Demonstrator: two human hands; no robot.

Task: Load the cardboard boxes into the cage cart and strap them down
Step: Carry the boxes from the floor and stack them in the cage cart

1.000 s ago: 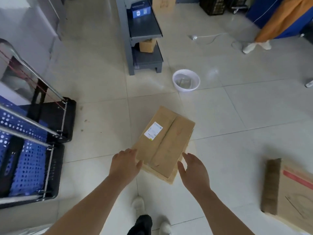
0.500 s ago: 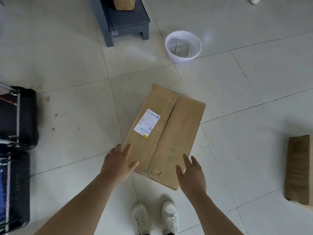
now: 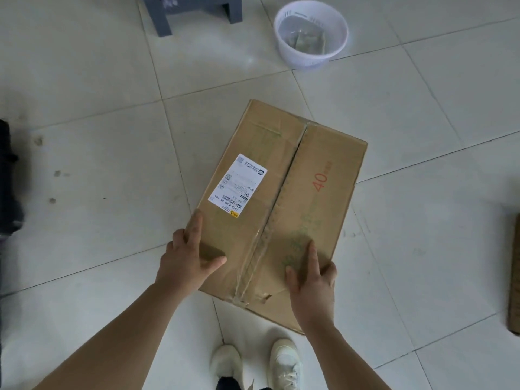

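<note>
A brown cardboard box (image 3: 284,192) with a white shipping label and a red "40" lies flat on the tiled floor in front of me. My left hand (image 3: 187,257) holds its near left corner, thumb on top and fingers down the side. At the near right corner my right hand (image 3: 312,280) presses on the top, its outer fingers curled over the right edge. A dark part of the cage cart (image 3: 8,175) shows at the far left edge of the head view.
A white plastic basin (image 3: 311,32) stands on the floor beyond the box. Grey shelf legs (image 3: 163,18) are at the top. A second cardboard box (image 3: 515,277) lies at the right edge. My white shoes (image 3: 284,361) stand just behind the box.
I have bent closer over the box. Both hands moved forward from hovering near its front edge to touching its near corners. The cart has slid almost out of view.
</note>
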